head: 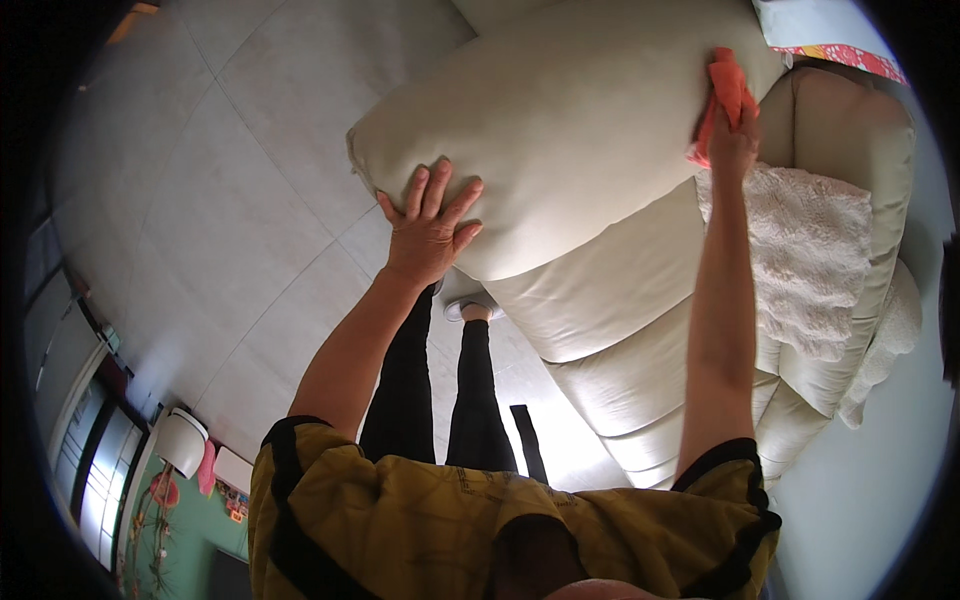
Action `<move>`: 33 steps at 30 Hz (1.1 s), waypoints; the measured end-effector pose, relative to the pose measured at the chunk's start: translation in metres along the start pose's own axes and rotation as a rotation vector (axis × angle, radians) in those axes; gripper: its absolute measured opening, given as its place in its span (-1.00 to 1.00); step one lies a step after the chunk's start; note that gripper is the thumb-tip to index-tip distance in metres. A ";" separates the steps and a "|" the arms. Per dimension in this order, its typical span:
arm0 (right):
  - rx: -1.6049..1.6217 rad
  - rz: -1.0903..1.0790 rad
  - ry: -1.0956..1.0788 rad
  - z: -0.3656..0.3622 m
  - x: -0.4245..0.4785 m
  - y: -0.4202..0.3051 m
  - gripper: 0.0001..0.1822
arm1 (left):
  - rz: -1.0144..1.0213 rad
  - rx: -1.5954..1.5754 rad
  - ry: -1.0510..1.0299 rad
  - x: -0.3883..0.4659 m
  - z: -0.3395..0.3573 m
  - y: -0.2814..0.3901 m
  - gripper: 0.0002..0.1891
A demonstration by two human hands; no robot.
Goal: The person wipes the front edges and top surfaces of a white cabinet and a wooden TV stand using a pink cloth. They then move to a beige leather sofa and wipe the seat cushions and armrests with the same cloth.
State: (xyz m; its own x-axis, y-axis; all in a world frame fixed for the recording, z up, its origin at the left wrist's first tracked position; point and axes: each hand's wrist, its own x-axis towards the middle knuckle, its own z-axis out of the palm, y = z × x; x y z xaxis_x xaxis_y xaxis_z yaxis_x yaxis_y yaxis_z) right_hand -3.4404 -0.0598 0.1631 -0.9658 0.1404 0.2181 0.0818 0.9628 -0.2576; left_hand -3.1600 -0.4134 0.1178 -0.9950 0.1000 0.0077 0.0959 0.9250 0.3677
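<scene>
A large cream sofa has its padded armrest (547, 135) stretched out in front of me. My left hand (429, 225) lies spread on the armrest's near left end, fingers apart and holding nothing. Farther off to the right, my right hand (733, 146) grips an orange-red cloth (727, 79), which touches the armrest near its back end. Part of the cloth hangs below the fingers on the left side. A fluffy cream throw (814, 255) covers the sofa back, close to my right forearm.
Sofa seat cushions (600, 277) run down the right beside my legs. Grey tiled floor (255, 172) spreads to the left. A pale wall (885, 450) stands behind the sofa. A white object with a red patterned edge (844, 60) is at upper right.
</scene>
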 end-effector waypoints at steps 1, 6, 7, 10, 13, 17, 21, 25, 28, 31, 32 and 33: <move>0.105 0.149 0.036 0.013 -0.007 0.008 -0.47 | -0.010 -0.029 -0.026 0.002 -0.005 0.003 -0.38; 0.793 -0.215 -0.067 0.039 -0.178 -0.136 -0.58 | -0.182 -0.557 0.104 -0.002 -0.062 0.021 -0.37; 0.771 -0.310 -0.131 0.025 -0.219 -0.172 -0.60 | -0.288 -0.643 0.165 0.000 -0.071 0.028 -0.38; 0.530 -0.521 -0.351 -0.022 -0.265 -0.208 -0.63 | -0.263 -0.993 0.450 0.026 -0.090 0.047 -0.40; 0.695 -0.510 -0.337 -0.012 -0.266 -0.161 -0.76 | -0.154 -0.847 0.393 0.064 -0.100 0.052 -0.42; 0.711 -0.184 -0.261 0.022 -0.211 -0.048 -0.66 | 0.108 -0.329 0.323 0.132 -0.094 0.054 -0.50; 0.268 -0.151 0.172 0.021 -0.094 0.046 -0.55 | 0.154 -0.061 0.249 0.227 -0.083 0.127 -0.54; 0.724 0.309 0.074 0.019 -0.033 0.044 -0.52 | 0.207 0.033 0.282 0.250 -0.019 0.105 -0.49; 0.271 0.128 0.125 0.043 -0.113 0.018 -0.42 | 0.221 0.030 0.316 0.250 -0.006 0.105 -0.47; 0.347 0.004 -0.112 0.026 -0.233 -0.047 -0.41 | 0.219 0.057 0.327 0.249 0.005 0.098 -0.44; 0.373 -0.052 -0.103 0.012 -0.261 -0.062 -0.53 | 0.228 0.079 0.332 0.250 0.012 0.096 -0.45; 0.412 -0.029 -0.145 0.009 -0.286 -0.066 -0.57 | 0.245 0.093 0.342 0.254 0.019 0.098 -0.45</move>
State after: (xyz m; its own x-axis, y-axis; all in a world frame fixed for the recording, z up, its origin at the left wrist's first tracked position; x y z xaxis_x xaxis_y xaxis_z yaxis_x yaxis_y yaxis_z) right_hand -3.1716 -0.1655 0.1093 -0.9931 0.0531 0.1042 -0.0222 0.7889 -0.6141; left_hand -3.4031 -0.2905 0.1377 -0.8934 0.2077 0.3983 0.3171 0.9197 0.2317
